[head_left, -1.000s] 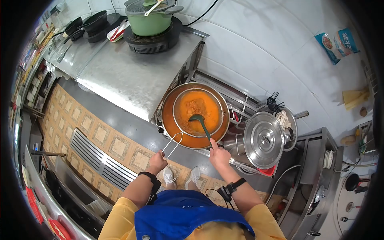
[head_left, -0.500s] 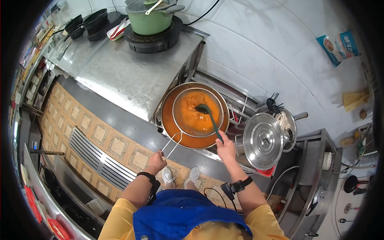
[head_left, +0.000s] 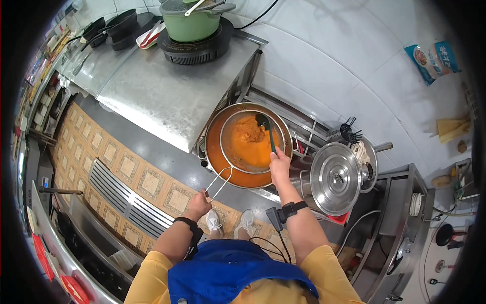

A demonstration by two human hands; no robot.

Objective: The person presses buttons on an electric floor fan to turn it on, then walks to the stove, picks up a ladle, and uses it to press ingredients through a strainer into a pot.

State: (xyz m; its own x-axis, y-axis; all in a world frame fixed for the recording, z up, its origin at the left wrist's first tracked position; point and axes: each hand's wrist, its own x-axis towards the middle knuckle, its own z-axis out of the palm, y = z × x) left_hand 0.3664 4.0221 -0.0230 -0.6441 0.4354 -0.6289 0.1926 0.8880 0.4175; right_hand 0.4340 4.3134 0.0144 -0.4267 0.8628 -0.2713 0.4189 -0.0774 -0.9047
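My left hand (head_left: 199,202) is closed round the wire handle of a large round strainer (head_left: 224,133). The strainer sits within the mouth of a wide metal pot (head_left: 206,147) that contains orange-red liquid. Inside the strainer lie orange liquid and a mound of reddish pulp (head_left: 248,130). My right hand (head_left: 280,164) grips the dark green handle of a ladle (head_left: 272,138). The ladle's dark head rests at the upper right of the strainer, against the pulp's edge; its underside is hidden.
Left of the pot is a steel counter (head_left: 152,91) with a green lidded pot (head_left: 190,26) on a black induction cooker (head_left: 195,50). To the right, a steel-lidded stockpot (head_left: 334,177) stands close to my right forearm. A floor drain grate (head_left: 129,200) lies at lower left.
The ladle head has moved up and right across the strainer, and its handle now stands steeper. My right hand has shifted up and slightly left. My left hand stays nearly still.
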